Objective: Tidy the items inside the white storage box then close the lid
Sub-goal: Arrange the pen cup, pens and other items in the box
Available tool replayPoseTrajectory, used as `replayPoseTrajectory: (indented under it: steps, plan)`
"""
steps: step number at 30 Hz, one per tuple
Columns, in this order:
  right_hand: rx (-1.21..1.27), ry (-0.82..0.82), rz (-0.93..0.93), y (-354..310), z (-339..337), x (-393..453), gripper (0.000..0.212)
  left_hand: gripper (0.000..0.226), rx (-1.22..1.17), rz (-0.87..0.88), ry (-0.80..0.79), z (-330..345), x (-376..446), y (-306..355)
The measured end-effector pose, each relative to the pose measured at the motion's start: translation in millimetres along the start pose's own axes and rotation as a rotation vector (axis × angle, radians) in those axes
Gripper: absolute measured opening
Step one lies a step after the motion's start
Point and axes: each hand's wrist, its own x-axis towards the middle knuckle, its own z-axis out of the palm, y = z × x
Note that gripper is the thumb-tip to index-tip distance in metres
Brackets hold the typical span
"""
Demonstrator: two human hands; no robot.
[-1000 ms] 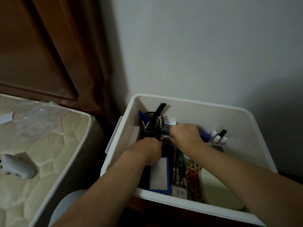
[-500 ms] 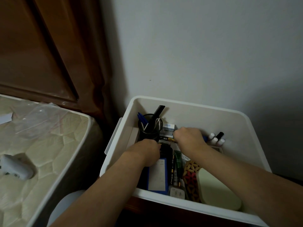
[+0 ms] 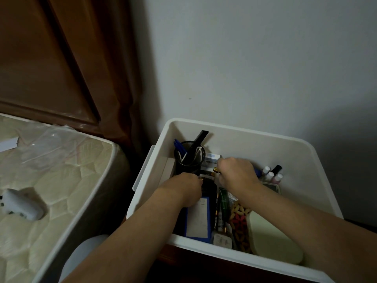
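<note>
Both hands in white storage box (image 3: 234, 127) | right hand (image 3: 236, 173) fingers pinch small battery (image 3: 216, 170) | left hand (image 3: 186, 187) curled, grasp unclear | advice: lay batteries together beside black pen cup (image 3: 188, 158), back-left corner

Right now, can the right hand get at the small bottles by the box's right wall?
Probably yes. The right hand sits just left of the small bottles inside the white storage box, with nothing visible between them, though it appears to be pinching something.

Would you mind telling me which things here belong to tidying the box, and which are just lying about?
Part of the job:
white box
black pen cup
batteries
blue-edged card
green tube
small bottles
left hand
right hand

Just lying about:
mattress
white gadget on the mattress
clear plastic wrap
</note>
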Motion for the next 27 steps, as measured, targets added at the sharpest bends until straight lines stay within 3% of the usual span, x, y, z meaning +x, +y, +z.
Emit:
replayPoseTrajectory:
  steps: [7, 17, 23, 27]
  plan:
    - [0.070, 0.106, -0.060, -9, 18, 14, 0.015, 0.036, 0.000, 0.003, -0.007, 0, 1, 1]
    - [0.598, 0.162, 0.138, 1, 21, 7, 0.018, 0.034, -0.013, 0.005, -0.003, 2, 3, -1]
    - [0.817, -0.065, 0.384, -9, 19, 10, 0.023, 0.037, -0.003, 0.015, -0.013, 2, 3, -1]
    - [0.925, -0.089, 0.453, -6, 19, 13, 0.025, 0.035, 0.004, 0.012, -0.017, 2, 4, 0]
